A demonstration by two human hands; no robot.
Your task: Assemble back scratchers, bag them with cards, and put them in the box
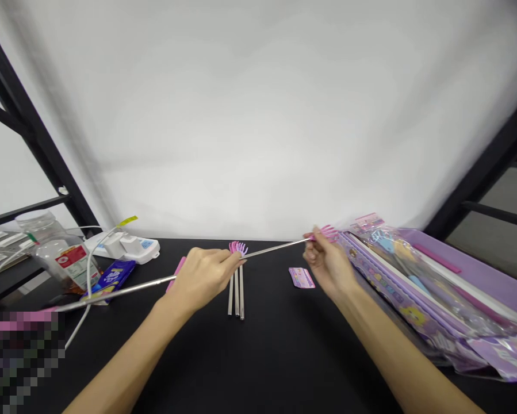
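Left hand (202, 276) is closed round the middle of a long silver rod (271, 249), which is stretched out across the black table (267, 356); right hand (327, 261) pinches the rod's far end, just under its pink claw (327, 232); the rod hangs above the table, its other end running left past the left hand toward a blurred patch at the edge; three more rods (236, 290) lie side by side on the table between the hands, their pink claws pointing away; a small pink card (302, 278) lies near the right hand; purple packets (417, 287) are stacked at the right; a white power strip (126, 246), a blue wrapper (114, 275) and clear jars (51, 244) sit at the left.
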